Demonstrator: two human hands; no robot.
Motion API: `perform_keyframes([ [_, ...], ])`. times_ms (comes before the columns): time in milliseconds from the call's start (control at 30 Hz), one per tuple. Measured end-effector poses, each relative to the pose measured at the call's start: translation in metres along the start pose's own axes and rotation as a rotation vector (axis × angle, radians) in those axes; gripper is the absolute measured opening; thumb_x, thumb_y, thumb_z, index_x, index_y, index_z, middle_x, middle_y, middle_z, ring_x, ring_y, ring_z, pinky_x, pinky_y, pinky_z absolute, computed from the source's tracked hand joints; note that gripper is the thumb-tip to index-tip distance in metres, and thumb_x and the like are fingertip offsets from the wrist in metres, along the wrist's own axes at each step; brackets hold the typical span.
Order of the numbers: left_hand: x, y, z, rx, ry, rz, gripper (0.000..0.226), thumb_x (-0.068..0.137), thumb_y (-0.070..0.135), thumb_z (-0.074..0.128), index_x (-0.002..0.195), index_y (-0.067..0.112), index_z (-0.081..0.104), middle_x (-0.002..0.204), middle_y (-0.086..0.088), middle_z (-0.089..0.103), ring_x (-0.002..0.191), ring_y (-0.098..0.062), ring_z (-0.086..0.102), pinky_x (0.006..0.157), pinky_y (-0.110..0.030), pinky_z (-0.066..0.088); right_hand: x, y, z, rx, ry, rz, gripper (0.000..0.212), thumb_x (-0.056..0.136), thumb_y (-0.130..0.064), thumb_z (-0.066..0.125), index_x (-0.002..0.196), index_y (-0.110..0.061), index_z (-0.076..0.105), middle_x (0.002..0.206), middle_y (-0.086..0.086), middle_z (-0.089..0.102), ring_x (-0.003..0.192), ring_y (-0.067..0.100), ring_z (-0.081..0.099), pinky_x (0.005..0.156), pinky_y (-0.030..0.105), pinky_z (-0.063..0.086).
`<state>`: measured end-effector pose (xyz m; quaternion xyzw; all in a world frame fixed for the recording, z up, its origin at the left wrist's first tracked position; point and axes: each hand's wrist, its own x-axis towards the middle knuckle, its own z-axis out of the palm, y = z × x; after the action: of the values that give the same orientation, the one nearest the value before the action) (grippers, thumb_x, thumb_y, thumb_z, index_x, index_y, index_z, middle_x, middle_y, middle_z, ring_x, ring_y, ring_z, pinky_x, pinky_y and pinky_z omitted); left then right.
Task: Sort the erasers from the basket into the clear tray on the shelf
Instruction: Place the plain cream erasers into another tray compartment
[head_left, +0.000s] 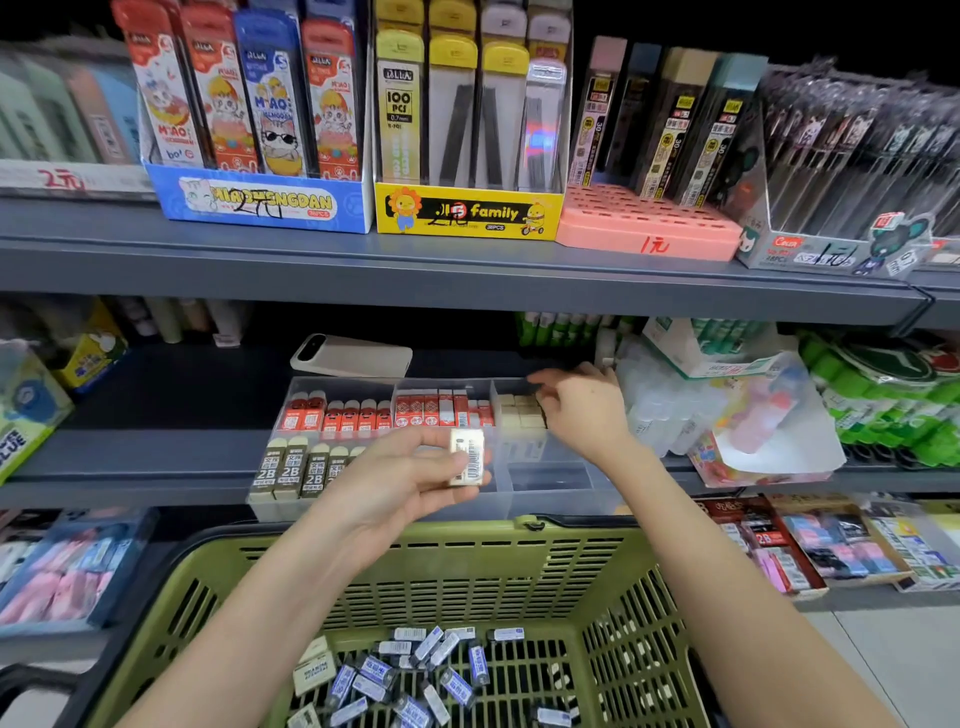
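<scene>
basket (571, 534): cut by bottom edge | eraser (467, 457) print: unreadable | right hand (587, 410) grip: unclear

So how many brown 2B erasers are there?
5 brown 2B-labelled erasers visible, in one row, front-left compartment of the clear plastic tray; the left hand may hide more.

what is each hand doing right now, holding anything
Left hand: holds a cream eraser, pinched by thumb and fingers.
Right hand: fingers down among the cream erasers in the clear tray; grip cannot be told.
</scene>
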<state>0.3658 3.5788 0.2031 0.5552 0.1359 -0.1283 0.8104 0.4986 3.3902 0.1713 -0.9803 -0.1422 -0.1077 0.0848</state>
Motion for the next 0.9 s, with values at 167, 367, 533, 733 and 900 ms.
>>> perform_keyframes([
  [167,0.0,-0.003,0.004,0.123,0.019,0.085,0.031,0.076,0.002,0.071,0.107,0.002,0.065,0.097,-0.019,0.067,0.081,-0.022,0.07,0.068,-0.025,0.058,-0.048,-0.028,-0.05,0.813,-0.242,-0.144,0.026,0.094,-0.032,0.052,0.093,-0.016,0.073,0.094,-0.01,0.071,0.09,0.002,0.062,0.083,0.021,0.047],
  [367,-0.001,-0.009,0.019,0.35,-0.009,0.249,0.021,0.076,0.006,0.076,0.095,0.006,0.069,0.089,-0.013,0.071,0.077,-0.02,0.07,0.072,-0.027,0.058,-0.074,-0.023,-0.07,0.858,-0.267,-0.244,0.013,0.087,-0.015,0.065,0.092,-0.027,0.068,0.076,-0.021,0.064,0.069,-0.01,0.053,0.063,0.003,0.036],
  [533,0.007,-0.023,0.019,0.932,0.167,0.6,0.012,0.086,0.021,0.067,0.098,0.023,0.063,0.096,0.014,0.064,0.083,0.006,0.057,0.077,-0.003,0.039,-0.05,0.018,-0.063,0.578,0.086,-0.015,0.01,0.085,-0.019,0.068,0.094,-0.021,0.072,0.084,-0.009,0.069,0.085,0.009,0.057,0.076,0.026,0.042],
  [733,0.013,-0.046,0.008,1.465,0.084,0.783,0.03,0.095,0.036,0.05,0.12,0.022,0.061,0.118,0.007,0.057,0.116,-0.012,0.045,0.1,-0.027,0.03,-0.026,0.031,-0.023,0.039,0.015,-0.088,0.019,0.09,-0.033,0.057,0.105,-0.031,0.069,0.091,-0.006,0.072,0.097,0.025,0.057,0.085,0.032,0.027],
  [900,0.015,-0.06,-0.001,1.538,0.026,0.743,0.037,0.097,0.038,0.044,0.129,0.022,0.055,0.123,0.007,0.056,0.118,-0.013,0.045,0.102,-0.03,0.032,-0.025,0.032,-0.008,-0.102,-0.087,-0.206,0.029,0.095,-0.026,0.043,0.112,-0.031,0.065,0.093,0.001,0.068,0.101,0.023,0.053,0.085,0.033,0.022],
])
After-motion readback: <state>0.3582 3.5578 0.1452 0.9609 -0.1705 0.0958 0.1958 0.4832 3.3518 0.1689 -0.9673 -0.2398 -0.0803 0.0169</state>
